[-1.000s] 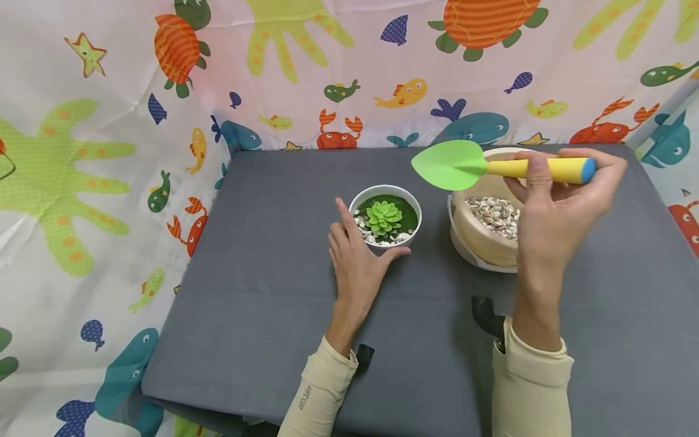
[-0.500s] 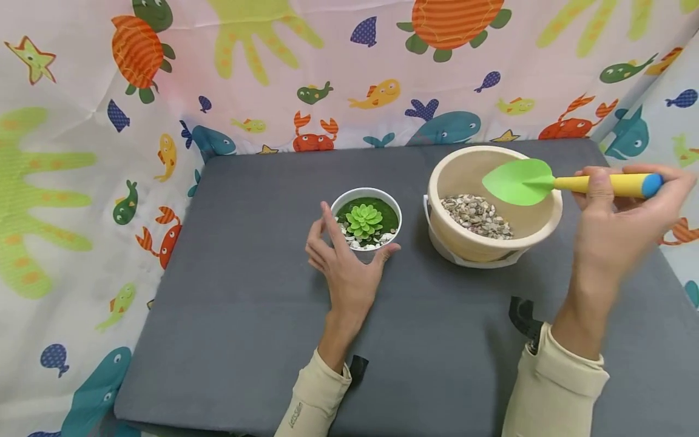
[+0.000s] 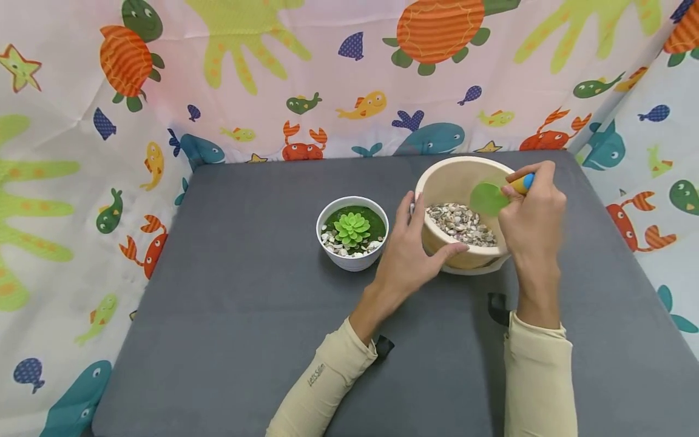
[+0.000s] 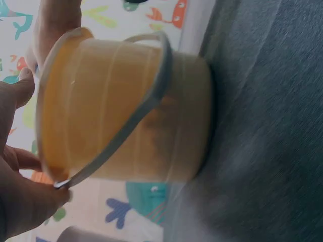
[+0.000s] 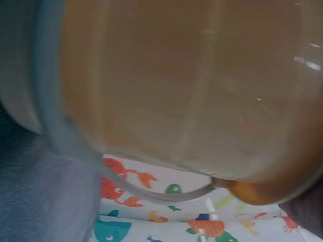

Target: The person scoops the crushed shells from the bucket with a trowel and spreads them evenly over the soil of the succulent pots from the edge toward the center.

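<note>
My right hand [image 3: 535, 218] grips the yellow handle of a toy trowel [image 3: 488, 199], whose green blade is down inside a cream bucket [image 3: 455, 179]. A layer of small gravel [image 3: 461, 224] covers the bucket's bottom. My left hand [image 3: 406, 255] is spread at the bucket's left rim, thumb at the front and fingers by the handle joint. In the left wrist view the bucket [image 4: 126, 101] has its pale handle [image 4: 126, 131] folded down against its side. The right wrist view is filled by the bucket wall [image 5: 192, 75]; the trowel is hidden there.
Left of the bucket stands a white pot [image 3: 349, 263] holding a green artificial succulent [image 3: 352, 229] and white pebbles. A grey cloth covers the table [image 3: 246, 340]. A sea-animal curtain [image 3: 338, 67] borders the back and sides.
My left hand has left the white pot and moved right to the bucket's rim. My right hand has turned the trowel and lowered its blade into the bucket. The head view has shifted.
</note>
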Demonstrator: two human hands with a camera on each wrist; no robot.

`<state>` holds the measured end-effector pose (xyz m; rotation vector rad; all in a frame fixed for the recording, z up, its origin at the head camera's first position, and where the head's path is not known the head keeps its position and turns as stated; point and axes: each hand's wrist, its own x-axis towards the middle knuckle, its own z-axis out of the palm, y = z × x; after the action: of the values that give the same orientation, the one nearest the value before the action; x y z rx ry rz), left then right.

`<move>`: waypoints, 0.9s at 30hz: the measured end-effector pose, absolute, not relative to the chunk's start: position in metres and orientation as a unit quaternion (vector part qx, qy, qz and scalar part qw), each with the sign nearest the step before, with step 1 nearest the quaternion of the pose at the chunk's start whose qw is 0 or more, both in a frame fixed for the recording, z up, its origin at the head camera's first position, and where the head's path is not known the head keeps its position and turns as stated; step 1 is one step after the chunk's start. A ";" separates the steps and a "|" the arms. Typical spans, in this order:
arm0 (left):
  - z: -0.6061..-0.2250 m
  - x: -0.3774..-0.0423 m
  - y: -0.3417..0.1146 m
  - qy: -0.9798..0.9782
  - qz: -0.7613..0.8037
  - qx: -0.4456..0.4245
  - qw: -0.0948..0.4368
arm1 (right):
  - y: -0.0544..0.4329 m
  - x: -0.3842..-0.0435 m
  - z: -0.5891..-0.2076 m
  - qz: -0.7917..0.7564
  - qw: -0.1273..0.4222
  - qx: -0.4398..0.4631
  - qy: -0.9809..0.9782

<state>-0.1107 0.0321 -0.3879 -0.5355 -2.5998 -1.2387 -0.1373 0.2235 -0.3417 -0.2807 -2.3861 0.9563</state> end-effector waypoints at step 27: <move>-0.395 -0.108 0.039 -0.876 -0.435 -0.175 0.110 | 0.232 -0.163 -0.336 0.422 0.077 -0.195 -0.882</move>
<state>-0.1077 0.0389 -0.3951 -0.5156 -2.5753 -1.2796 -0.1625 0.2324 -0.3360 -0.5846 -2.6441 1.2632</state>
